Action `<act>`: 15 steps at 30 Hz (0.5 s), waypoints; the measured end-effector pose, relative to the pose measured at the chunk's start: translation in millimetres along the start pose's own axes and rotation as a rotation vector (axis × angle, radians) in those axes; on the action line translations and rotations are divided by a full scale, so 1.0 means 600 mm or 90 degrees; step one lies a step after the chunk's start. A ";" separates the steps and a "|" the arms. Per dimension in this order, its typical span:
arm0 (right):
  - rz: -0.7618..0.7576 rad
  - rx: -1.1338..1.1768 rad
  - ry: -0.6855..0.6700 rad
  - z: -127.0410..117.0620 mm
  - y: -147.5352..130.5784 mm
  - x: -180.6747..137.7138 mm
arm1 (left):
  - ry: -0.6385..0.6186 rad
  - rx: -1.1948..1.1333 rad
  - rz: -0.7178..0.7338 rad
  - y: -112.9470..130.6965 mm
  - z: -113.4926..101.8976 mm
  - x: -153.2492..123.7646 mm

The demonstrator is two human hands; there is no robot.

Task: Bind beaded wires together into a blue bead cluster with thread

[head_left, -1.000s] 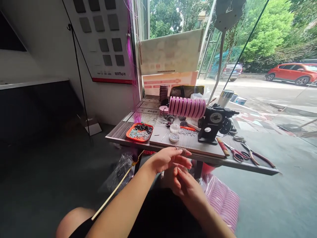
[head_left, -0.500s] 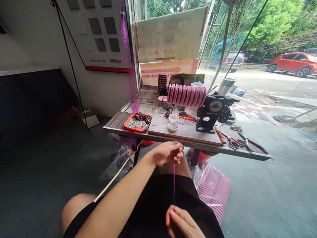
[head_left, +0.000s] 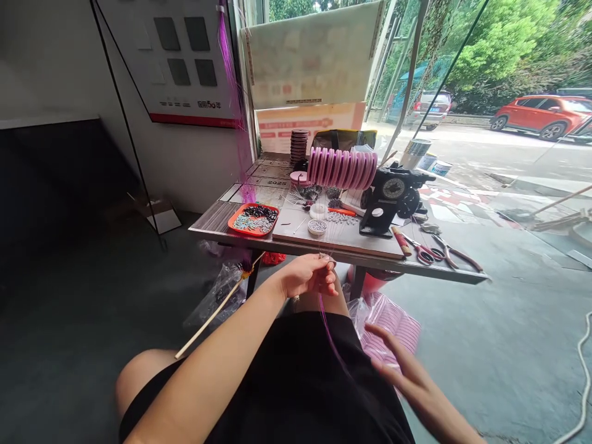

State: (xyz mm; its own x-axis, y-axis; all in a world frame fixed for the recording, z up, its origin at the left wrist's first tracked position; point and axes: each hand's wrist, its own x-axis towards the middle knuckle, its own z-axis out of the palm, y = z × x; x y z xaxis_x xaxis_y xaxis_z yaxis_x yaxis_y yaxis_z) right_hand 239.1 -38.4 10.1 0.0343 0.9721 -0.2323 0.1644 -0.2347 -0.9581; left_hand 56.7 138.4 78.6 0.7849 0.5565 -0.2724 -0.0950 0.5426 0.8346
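My left hand [head_left: 309, 275] is held just below the front edge of the table [head_left: 217, 225], its fingers pinched on the upper end of a bundle of thin purple strands [head_left: 329, 327]. The strands hang down over my black-clad lap. My right hand [head_left: 407, 370] is lower right, above a bag of pink spools [head_left: 393, 320], with its fingers stretched out and nothing in them. The loose lower end of the strands trails toward it.
The table carries an orange tray of beads [head_left: 253, 219], a small dish of beads [head_left: 317, 226], a row of pink spools [head_left: 341, 168], a black winding device [head_left: 388, 200], scissors [head_left: 419, 248] and pliers [head_left: 456, 253]. A thin wooden stick [head_left: 213, 311] leans at lower left.
My right hand pulled down along the strands, then let go and moved out to the right with open fingers. My left hand stayed pinched at the table edge.
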 end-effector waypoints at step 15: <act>0.063 0.424 -0.111 0.161 -0.034 0.094 | 0.296 0.226 0.101 -0.032 0.001 -0.043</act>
State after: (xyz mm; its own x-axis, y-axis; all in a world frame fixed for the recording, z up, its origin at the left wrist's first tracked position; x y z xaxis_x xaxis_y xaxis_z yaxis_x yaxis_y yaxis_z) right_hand 142.4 20.8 0.5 -0.1496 0.9440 -0.2941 -0.4726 -0.3296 -0.8174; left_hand 38.6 113.2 69.9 0.4198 0.8738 -0.2455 0.0834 0.2322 0.9691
